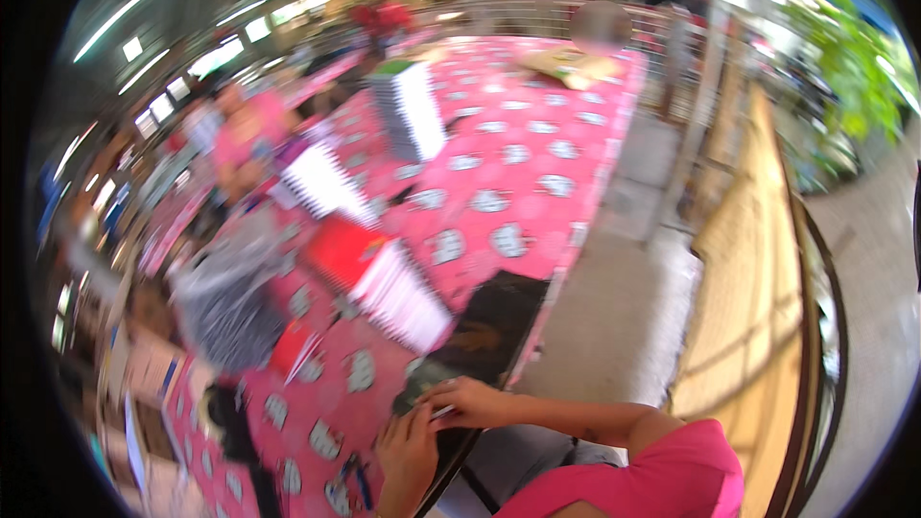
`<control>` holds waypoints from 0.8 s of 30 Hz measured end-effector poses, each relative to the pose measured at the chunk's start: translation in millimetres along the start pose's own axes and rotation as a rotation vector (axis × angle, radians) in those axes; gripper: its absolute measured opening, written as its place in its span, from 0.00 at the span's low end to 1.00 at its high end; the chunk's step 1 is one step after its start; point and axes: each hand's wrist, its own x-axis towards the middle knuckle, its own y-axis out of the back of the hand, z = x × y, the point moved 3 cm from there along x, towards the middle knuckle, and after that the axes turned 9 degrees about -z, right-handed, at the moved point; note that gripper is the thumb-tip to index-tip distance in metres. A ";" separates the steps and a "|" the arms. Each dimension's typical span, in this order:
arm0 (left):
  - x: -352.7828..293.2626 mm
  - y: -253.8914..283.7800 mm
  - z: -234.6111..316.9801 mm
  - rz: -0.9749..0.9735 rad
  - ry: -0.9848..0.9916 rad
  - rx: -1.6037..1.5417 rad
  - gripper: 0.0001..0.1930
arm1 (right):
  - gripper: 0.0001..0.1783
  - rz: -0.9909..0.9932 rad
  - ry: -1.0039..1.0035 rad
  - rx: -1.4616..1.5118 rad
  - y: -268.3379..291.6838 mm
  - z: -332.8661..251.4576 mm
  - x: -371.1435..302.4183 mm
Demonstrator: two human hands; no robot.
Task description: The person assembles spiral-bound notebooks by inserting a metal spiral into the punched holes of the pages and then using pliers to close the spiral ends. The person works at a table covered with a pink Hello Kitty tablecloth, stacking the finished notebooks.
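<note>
Meeting: your left hand (408,451) and right hand (470,402), grip unclear | near end of black sheet (507,305), right edge of worktop (547,230) | red-topped notebooks (374,273) just left | grey floor (619,317), then yellow bench (748,307), rightward

From the left of my head, a wide fisheye camera is looking down and forward; my fingers (445,393) are showing close up at lower centre, while the desk (526,221) is stretching away toward a far railing (523,14).
</note>
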 end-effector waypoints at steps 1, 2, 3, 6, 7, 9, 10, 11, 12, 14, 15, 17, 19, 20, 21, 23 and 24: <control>5.9 -3.5 3.4 0.010 -0.007 -0.045 0.12 | 0.21 0.037 -0.003 -0.003 3.7 1.5 -5.7; 6.5 -3.9 7.7 0.015 0.010 -0.091 0.11 | 0.21 0.057 -0.002 0.006 0.6 1.5 -11.0; 7.7 0.1 14.2 -0.056 0.056 -0.112 0.12 | 0.21 0.066 -0.042 0.040 -1.8 1.7 -16.1; 17.7 30.5 29.3 -0.199 0.164 -0.201 0.14 | 0.20 0.110 -0.041 0.102 -3.9 -1.8 -16.3; 25.2 35.9 33.9 -0.201 0.182 -0.279 0.13 | 0.20 0.118 -0.020 0.110 -2.6 -1.3 -15.7; 22.7 23.7 19.2 -0.227 0.176 -0.332 0.14 | 0.19 0.156 0.013 0.144 -0.3 -0.9 -17.1; 20.3 18.0 12.2 -0.239 0.166 -0.298 0.14 | 0.19 0.156 0.038 0.166 3.0 -5.0 -16.5; 18.3 12.5 6.2 -0.249 0.158 -0.262 0.15 | 0.16 0.232 0.064 0.150 7.4 -11.4 -18.5; 21.0 10.9 3.1 -0.255 0.147 -0.222 0.16 | 0.18 0.193 0.012 0.143 4.1 -4.8 -21.3; 28.3 18.9 6.4 -0.325 0.170 -0.240 0.17 | 0.23 0.102 -0.080 0.141 -11.5 12.1 -21.8; 31.2 22.0 6.6 -0.354 0.183 -0.247 0.18 | 0.22 0.108 -0.053 0.157 -8.3 10.1 -21.5; 31.6 20.8 1.5 -0.371 0.171 -0.271 0.18 | 0.19 0.122 0.002 0.191 -5.3 3.1 -23.0; 31.6 23.5 0.8 -0.390 0.151 -0.283 0.18 | 0.18 0.145 -0.067 0.179 -8.7 7.8 -24.7; 31.6 26.1 2.2 -0.400 0.137 -0.283 0.19 | 0.18 0.157 -0.102 0.175 -10.6 9.8 -25.9; 30.5 28.7 2.7 -0.405 0.126 -0.282 0.19 | 0.15 0.169 -0.086 0.197 -9.6 8.6 -23.6; 25.5 28.5 1.5 -0.355 0.107 -0.273 0.19 | 0.13 0.188 -0.054 0.245 -9.1 5.5 -19.0; 23.3 29.7 2.5 -0.326 0.098 -0.267 0.19 | 0.13 0.189 -0.041 0.211 -7.6 2.3 -18.2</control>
